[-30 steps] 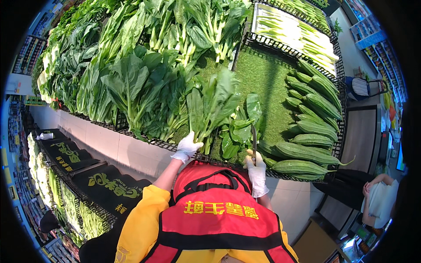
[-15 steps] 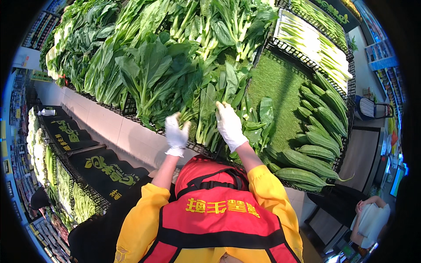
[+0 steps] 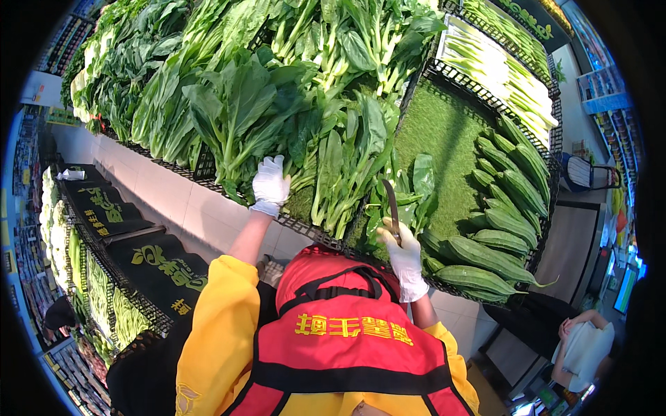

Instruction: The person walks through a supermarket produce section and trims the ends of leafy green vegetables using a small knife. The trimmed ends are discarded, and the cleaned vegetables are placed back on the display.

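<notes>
My right hand [image 3: 404,256], in a white glove, is closed around a knife [image 3: 393,204] whose narrow, dark, slightly curved blade points away from me. Loose leaves [image 3: 422,187] lie just beyond and beside that hand. My left hand [image 3: 270,184], gloved too, rests its stretched, slightly parted fingers at the stem end of a bunch of broad-leaved greens [image 3: 239,111]. Between my hands, another bunch of leafy greens [image 3: 340,166] lies with its stems toward me at the display's front edge.
Ridged green gourds [image 3: 510,191] line the right side of a green turf mat [image 3: 444,128]. Pale stalks [image 3: 496,73] fill a white tray behind. A black crate rim [image 3: 319,234] edges the stand. Another vegetable stand [image 3: 97,263] is at left; a person [image 3: 586,343] stands at lower right.
My right hand has drawn back from the middle bunch, toward me and to the right, and the knife now shows in it. My left hand has moved forward onto the left bunch's stems.
</notes>
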Demonstrator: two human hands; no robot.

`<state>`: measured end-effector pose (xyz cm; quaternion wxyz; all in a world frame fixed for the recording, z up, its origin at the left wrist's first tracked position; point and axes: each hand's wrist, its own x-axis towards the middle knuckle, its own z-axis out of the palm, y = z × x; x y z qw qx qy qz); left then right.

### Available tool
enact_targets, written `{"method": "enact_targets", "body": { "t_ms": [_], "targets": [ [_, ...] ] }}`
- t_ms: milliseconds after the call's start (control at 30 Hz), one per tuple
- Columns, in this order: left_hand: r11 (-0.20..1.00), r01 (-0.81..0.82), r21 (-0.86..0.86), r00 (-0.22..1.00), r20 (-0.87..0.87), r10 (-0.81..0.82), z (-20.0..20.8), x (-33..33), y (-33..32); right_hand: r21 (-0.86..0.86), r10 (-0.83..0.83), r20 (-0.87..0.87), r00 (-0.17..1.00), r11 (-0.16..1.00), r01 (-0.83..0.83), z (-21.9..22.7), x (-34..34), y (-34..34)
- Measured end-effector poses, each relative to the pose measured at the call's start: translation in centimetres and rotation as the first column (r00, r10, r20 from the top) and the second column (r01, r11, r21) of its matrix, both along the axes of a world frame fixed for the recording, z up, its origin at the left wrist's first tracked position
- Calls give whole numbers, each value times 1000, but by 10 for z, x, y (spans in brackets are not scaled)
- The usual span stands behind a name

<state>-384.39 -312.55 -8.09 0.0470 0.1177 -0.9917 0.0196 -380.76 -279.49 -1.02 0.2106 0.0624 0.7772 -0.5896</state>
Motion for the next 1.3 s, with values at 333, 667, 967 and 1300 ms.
{"method": "enact_targets", "body": {
  "t_ms": [333, 667, 967, 1300],
  "targets": [
    [551, -181, 815, 968, 246, -45, 93, -37, -63, -173, -22, 96, 995, 984, 39, 0, 15, -3],
    [-689, -169, 705, 947, 310, 86, 187, -30, 12, -329, -88, 178, 980, 933, 143, 51, 1, -17],
    [-923, -291, 253, 927, 311, -207, 97, -29, 190, -323, -355, 199, 914, 857, 403, 61, -7, 29],
    [-859, -189, 477, 982, 99, -161, 98, -33, 191, 211, -294, -351, 889, 900, 381, -17, -7, 62]
  ]
}}
